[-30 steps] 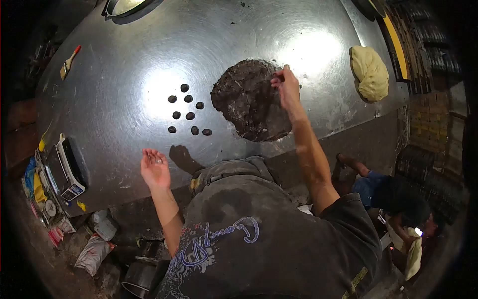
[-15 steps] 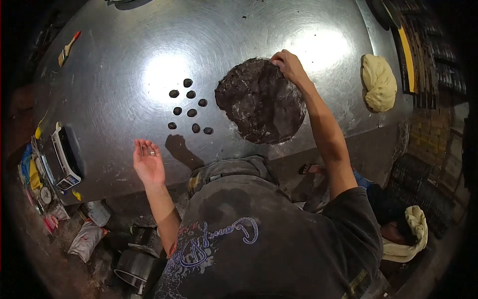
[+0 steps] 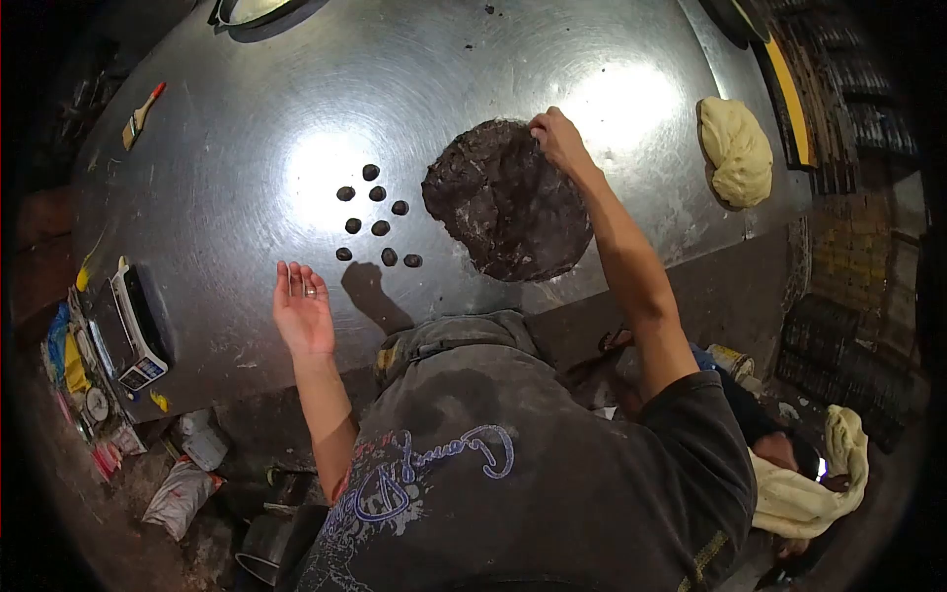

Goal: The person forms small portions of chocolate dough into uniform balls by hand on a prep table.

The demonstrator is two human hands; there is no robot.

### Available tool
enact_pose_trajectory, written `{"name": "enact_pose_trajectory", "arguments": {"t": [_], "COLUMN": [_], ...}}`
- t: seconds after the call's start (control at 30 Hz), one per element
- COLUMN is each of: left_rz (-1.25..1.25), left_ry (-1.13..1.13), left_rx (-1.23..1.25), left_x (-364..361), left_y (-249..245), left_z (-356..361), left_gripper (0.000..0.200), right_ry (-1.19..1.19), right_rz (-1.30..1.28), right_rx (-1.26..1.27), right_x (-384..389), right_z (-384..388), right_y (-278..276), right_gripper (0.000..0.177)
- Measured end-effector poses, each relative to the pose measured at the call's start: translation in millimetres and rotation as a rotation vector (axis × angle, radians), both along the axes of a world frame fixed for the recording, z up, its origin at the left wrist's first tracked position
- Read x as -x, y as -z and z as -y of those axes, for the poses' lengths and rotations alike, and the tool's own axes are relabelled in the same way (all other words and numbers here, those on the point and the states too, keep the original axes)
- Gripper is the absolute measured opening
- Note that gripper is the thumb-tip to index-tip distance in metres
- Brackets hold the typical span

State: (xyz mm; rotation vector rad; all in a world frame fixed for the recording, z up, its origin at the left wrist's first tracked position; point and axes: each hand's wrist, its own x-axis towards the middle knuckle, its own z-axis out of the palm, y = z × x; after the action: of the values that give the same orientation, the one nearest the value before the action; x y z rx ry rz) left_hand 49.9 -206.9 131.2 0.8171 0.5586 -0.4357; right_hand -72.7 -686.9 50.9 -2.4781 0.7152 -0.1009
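Observation:
A broad, flattened round of dark brown dough [image 3: 508,212] lies on the metal table. My right hand [image 3: 558,138] is at its upper right edge, fingers closed in a pinch on the dough there. My left hand [image 3: 304,308] hovers near the table's front edge, palm up, fingers apart and slightly bent, holding nothing. Between the hands, several small dark dough balls [image 3: 381,228] sit in loose rows, left of the dough round and above my left hand.
The steel table [image 3: 227,197] also bears pale dough [image 3: 737,153] at right, a brush [image 3: 141,118] at upper left, a digital scale [image 3: 136,331] at left and a round pan [image 3: 258,12] at the far edge. Another person [image 3: 789,483] is low at the right.
The view has shifted slightly, showing more of the pan. My right hand stays pinched at the dough's edge; my left hand is still raised, palm up. The other person's head has moved.

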Motion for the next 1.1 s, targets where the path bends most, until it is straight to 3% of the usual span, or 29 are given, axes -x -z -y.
{"name": "enact_pose_trajectory", "arguments": {"t": [0.07, 0.2, 0.3, 0.47, 0.57, 0.6, 0.7, 0.83, 0.93, 1.03, 1.07, 1.1], "left_rz": [0.001, -0.045, -0.06, -0.066, -0.079, -0.082, -0.056, -0.058, -0.05, -0.051, -0.048, -0.047], "left_ry": [-0.004, -0.052, -0.047, -0.035, -0.031, -0.033, -0.036, -0.019, -0.019, -0.025, -0.018, -0.01], "left_rx": [-0.011, -0.004, -0.017, -0.021, -0.027, -0.033, -0.033, -0.054, -0.076, -0.074, -0.072, -0.069], "left_x": [-1, 4, 7, 5, 2, 1, 0, 0, 1, 0, -1, -2], "left_y": [0, 1, 6, 5, 4, 4, 4, 3, 0, 3, 4, 3], "left_z": [-2, -5, -5, 4, 11, 11, 12, 14, 14, 15, 17, 22], "left_gripper": [0.027, 0.028, 0.027, 0.026, 0.025, 0.025, 0.025, 0.026, 0.027, 0.027, 0.027, 0.027], "right_ry": [-0.022, -0.06, 0.153, 0.128, 0.002, -0.21, -0.287, -0.255, -0.066, 0.294, 0.462, 0.485], "right_rz": [-0.005, -0.231, -0.106, 0.024, 0.008, -0.026, -0.063, -0.116, 0.031, 0.092, 0.252, 0.314], "right_rx": [0.014, -0.288, -0.501, -0.353, -0.12, -0.15, 0.022, -0.042, -0.38, -0.945, -1.161, -1.215], "right_x": [7, 17, 18, -14, -27, -28, -18, -8, 5, 20, 23, 28], "right_z": [-13, -23, -20, 2, 8, 8, 1, 1, 4, 5, -1, -2], "right_y": [-19, -47, -37, -39, -13, -12, -16, -28, -33, -46, -48, -45], "right_gripper": [0.018, 0.025, 0.026, 0.029, 0.024, 0.026, 0.028, 0.027, 0.024, 0.026, 0.025, 0.026]}}
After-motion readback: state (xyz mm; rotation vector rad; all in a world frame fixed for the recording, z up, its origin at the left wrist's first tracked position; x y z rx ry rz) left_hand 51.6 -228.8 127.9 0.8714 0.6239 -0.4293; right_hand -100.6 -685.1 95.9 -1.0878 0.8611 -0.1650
